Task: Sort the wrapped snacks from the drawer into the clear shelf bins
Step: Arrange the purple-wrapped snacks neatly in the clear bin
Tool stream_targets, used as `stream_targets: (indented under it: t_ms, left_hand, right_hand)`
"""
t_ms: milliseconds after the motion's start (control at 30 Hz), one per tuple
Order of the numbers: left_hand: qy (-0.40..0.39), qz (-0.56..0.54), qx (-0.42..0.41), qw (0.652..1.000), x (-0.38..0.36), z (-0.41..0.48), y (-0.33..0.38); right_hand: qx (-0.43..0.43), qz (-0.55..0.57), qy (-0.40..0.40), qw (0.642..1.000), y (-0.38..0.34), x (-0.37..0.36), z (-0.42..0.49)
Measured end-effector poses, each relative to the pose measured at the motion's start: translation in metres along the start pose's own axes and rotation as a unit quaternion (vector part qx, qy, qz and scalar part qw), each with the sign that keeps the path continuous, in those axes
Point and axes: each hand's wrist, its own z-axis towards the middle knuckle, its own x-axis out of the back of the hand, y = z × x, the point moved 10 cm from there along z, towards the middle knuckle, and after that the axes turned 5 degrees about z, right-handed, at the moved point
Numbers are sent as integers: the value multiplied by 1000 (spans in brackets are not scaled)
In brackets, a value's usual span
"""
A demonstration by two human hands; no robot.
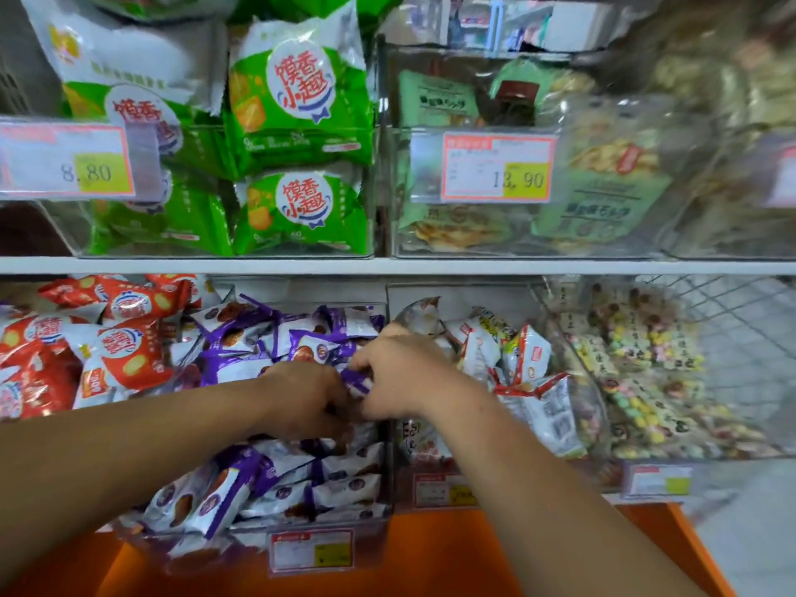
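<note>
My left hand [306, 394] and right hand [400, 372] both pinch one purple-and-white crinkly foil snack packet [358, 382] above its clear plastic bin [241, 538], at six o'clock from the green packs [301, 101]. It looks light, slippery and crushable, so I'd grip the sealed end.

Lit brightly and evenly, with diffuse light from above and in front. Shadows soft and faint, darkest in the gap under the left hand [310, 394] and right hand [400, 372]. Sharpest at upper centre: print on the green packets [301, 92] legible, figures on the left price tag [64, 161] and middle price tag [499, 168] readable. Pale sheen and reflections across the clear bin front [474, 234]. Heavily smeared toward the right edge: wire mesh [732, 321] and upper right bin [710, 101] streaked, detail lost. Mildly soft at both hands and the purple packet [358, 382] between them. Stretched and tilted toward the borders, as with a wide-angle lens. Colours saturated, slightly hazy.
</note>
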Motion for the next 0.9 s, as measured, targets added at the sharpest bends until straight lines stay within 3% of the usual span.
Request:
stream_targets:
  t_ms: [200, 333, 567, 800, 900]
  left_hand:
    - [-10, -186, -69, 980, 0, -8, 0]
    - [8, -320, -56, 946, 1, -17, -14]
    - [-18, -336, -45, 941, 3, -17, -17]
    - [1, -217, -51, 975, 18, -34, -8]
    - [24, -230, -61, 971, 27, -45, -12]
  right_hand:
    - [-8, -5, 19, 1000, 5, 5, 6]
    - [-33, 19, 37, 999, 17, 3, 13]
    - [-33, 42, 27, 998, 20, -5, 19]
    - [-30, 75, 33, 996, 26, -9, 22]
    - [-23, 59, 18, 998, 25, -10, 22]
